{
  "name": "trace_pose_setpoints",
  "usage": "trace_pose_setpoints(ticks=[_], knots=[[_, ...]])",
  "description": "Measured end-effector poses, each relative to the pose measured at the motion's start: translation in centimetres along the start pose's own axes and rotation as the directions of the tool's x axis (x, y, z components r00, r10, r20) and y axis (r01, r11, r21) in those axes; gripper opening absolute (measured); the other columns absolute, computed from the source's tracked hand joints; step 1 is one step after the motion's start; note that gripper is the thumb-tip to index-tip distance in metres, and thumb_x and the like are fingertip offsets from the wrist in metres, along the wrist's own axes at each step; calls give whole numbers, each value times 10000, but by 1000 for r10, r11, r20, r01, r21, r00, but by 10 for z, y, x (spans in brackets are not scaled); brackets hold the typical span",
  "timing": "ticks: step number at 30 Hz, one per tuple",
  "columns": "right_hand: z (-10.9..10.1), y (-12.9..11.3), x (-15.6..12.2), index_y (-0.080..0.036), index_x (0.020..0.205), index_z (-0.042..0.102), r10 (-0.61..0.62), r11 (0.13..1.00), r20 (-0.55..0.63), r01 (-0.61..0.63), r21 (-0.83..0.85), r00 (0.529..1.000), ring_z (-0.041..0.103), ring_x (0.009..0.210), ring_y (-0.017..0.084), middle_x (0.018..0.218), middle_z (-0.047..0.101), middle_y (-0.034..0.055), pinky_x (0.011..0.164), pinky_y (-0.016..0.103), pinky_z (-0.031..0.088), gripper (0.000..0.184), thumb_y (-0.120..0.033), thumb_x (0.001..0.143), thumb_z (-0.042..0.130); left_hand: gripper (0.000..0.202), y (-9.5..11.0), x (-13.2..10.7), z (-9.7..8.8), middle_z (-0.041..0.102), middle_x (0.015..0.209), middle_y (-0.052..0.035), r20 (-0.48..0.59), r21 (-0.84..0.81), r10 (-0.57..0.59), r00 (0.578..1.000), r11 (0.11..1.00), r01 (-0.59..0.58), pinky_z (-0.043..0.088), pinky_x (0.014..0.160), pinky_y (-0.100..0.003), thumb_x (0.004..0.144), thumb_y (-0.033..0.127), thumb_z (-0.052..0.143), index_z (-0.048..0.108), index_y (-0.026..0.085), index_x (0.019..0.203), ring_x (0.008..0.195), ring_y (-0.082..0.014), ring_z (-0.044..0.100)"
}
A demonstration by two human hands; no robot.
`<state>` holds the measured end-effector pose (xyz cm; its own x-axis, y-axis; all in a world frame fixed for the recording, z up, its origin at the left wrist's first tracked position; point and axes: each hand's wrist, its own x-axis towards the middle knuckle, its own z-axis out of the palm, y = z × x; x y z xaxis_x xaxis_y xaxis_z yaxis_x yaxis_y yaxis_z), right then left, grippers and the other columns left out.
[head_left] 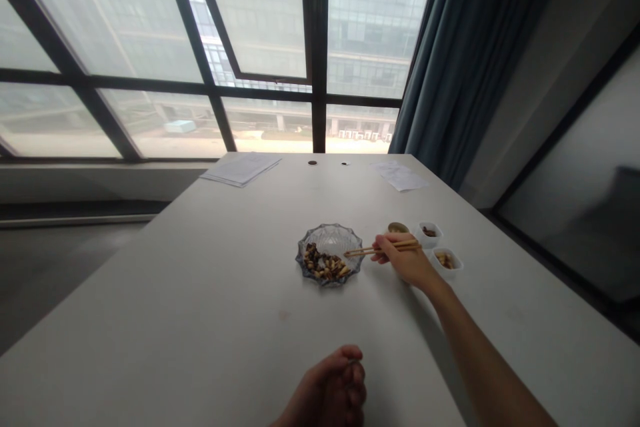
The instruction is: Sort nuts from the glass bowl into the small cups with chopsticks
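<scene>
My right hand (403,259) is closed around a pair of wooden chopsticks (367,251), which point left. Their tips are over the right side of a clear glass bowl (353,240) with a scalloped rim. Dark brown and pale yellowish pieces (327,265) lie in the near and left part of this bowl. I cannot make out anything between the chopstick tips. My left hand (333,387) is at the table's near side, fingers curled in and thumb against the index finger, with nothing visible in it. It is apart from the bowl.
Right of the bowl stand two small white tubs, one with dark pieces (429,231), one with yellowish pieces (445,260). A round brownish-gold dish (398,227) is partly behind my right hand. Papers (243,169) and more sheets (400,176) lie at the white table's far end.
</scene>
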<state>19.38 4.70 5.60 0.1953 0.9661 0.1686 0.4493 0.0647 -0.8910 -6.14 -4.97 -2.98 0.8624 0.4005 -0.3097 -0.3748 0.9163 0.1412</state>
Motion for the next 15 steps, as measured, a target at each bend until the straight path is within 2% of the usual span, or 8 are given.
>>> trace_pose_setpoints(ticks=[3,11,15], knots=[[1,1,1,-173,862,753,30,996,12,-31,88,999,771,685,214,817,788,92,604,275,610,525,-659,919,566,171,0,0,0,703,780,17,2,-5,3,1000,1000,-3,336,588,-233,807,203,750,673,194,960,639,-108,636],[11,-13,-3,-145,751,704,63,973,-152,-27,231,986,752,580,227,728,763,129,537,283,621,617,-747,841,602,174,1,-1,0,711,791,13,3,-13,-14,1000,1000,14,354,595,-231,800,188,755,678,193,957,658,-112,653],[4,-24,-5,-132,741,714,55,962,-229,10,272,972,750,569,231,712,758,133,508,267,614,619,-740,822,637,174,1,-1,0,704,785,15,4,-10,-2,1000,1000,2,348,592,-232,807,187,749,676,188,965,648,-110,646]])
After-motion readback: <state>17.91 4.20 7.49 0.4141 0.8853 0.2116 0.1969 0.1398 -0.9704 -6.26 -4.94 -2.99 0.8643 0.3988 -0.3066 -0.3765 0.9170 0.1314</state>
